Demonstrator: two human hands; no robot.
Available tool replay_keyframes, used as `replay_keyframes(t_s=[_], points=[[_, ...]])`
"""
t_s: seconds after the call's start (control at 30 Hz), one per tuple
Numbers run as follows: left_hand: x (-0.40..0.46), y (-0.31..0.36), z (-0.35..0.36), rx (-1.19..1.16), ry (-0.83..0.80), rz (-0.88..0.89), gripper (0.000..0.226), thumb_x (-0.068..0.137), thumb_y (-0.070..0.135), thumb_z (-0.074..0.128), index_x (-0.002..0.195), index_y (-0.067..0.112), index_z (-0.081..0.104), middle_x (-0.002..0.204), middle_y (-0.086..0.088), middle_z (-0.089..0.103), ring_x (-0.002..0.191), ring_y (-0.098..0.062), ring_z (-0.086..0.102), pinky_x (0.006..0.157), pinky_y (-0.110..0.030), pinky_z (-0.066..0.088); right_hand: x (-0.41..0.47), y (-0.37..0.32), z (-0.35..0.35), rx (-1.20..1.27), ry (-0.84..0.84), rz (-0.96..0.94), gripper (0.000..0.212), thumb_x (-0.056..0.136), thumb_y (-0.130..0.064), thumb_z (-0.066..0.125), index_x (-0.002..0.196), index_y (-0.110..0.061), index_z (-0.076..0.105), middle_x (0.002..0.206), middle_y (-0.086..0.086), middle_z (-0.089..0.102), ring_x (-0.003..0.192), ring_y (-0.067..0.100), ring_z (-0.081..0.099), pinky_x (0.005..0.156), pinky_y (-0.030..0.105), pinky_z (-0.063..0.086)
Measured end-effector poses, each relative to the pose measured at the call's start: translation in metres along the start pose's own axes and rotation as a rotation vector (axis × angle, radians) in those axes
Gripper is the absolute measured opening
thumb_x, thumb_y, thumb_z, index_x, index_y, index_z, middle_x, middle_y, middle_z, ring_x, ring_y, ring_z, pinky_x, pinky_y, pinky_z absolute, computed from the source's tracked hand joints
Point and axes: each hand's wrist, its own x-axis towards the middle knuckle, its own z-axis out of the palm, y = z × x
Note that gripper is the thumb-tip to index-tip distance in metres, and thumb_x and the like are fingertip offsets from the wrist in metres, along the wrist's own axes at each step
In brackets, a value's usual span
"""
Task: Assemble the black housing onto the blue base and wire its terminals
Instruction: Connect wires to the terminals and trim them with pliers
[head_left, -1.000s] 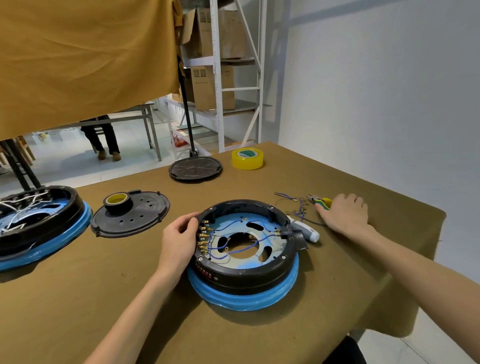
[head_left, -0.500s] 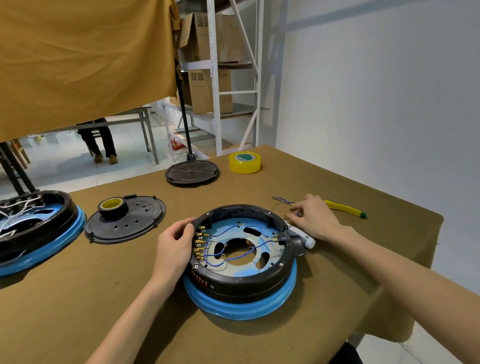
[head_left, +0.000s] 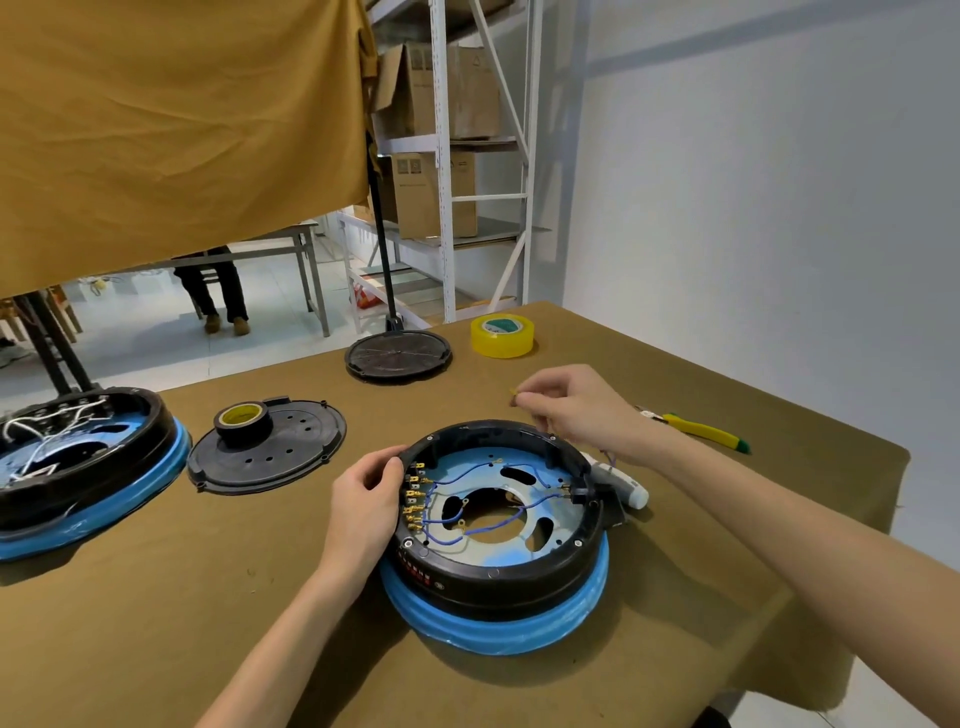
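Observation:
The black ring housing (head_left: 524, 577) sits on the blue base (head_left: 498, 631) in the middle of the table. Inside it, blue wires (head_left: 457, 538) run to a row of brass terminals (head_left: 414, 496) on the left wall. My left hand (head_left: 363, 504) grips the housing's left rim beside those terminals. My right hand (head_left: 576, 408) is raised just beyond the far rim and pinches a small wire with a yellowish terminal end (head_left: 514, 393); a bit of blue wire hangs below the wrist.
A second black-and-blue unit (head_left: 78, 467) with white wires stands at the left. A black cover plate (head_left: 270, 452) carries a tape roll (head_left: 244, 418). A round black plate (head_left: 397, 356) and yellow tape (head_left: 502, 335) lie at the back. Yellow-handled pliers (head_left: 701, 431) and a white tool (head_left: 621, 483) lie at the right.
My right hand let go of the pliers, picked a wire from the table and lifted it above the housing's far rim. My left hand stays on the left rim.

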Motion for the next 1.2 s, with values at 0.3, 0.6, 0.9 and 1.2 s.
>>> replay_keyframes(t_s=[0.3,0.6,0.9,1.2], points=[[-0.003,0.008,0.000,0.027,0.001,0.020,0.020,0.104,0.018,0.054,0.112,0.025,0.071,0.110,0.002,0.074,0.108,-0.017,0.068,0.100,-0.045,0.055,0.016,-0.043,0.048,0.140,-0.428,0.331,0.019,0.096,-0.014,0.070,0.111,-0.003,0.073,0.073,0.004,0.061,0.048,0.010,0.038,0.041,0.019,0.027],[-0.003,0.006,-0.002,0.036,-0.028,0.037,0.020,0.106,0.020,0.053,0.117,0.025,0.068,0.109,0.007,0.072,0.105,-0.010,0.068,0.084,-0.028,0.056,0.030,-0.039,0.068,-0.112,-0.651,0.477,0.023,0.095,-0.019,0.069,0.112,-0.005,0.071,0.069,-0.001,0.052,0.050,0.010,0.032,0.048,0.023,0.021],[-0.002,0.004,-0.001,0.041,-0.014,0.046,0.026,0.105,0.017,0.052,0.124,0.017,0.070,0.109,0.005,0.073,0.104,-0.010,0.069,0.086,-0.026,0.056,0.026,-0.027,0.090,-0.064,-0.533,0.399,0.008,0.082,-0.019,0.078,0.082,-0.011,0.074,0.061,0.000,0.057,0.045,0.012,0.041,0.045,0.021,0.032],[-0.003,0.005,-0.002,0.058,-0.027,0.050,0.027,0.106,0.018,0.051,0.127,0.016,0.068,0.113,0.003,0.071,0.108,-0.011,0.067,0.092,-0.030,0.056,0.023,-0.021,0.092,-0.063,-0.525,0.390,0.011,0.084,-0.019,0.076,0.081,-0.009,0.073,0.061,0.000,0.058,0.044,0.012,0.042,0.041,0.021,0.031]])
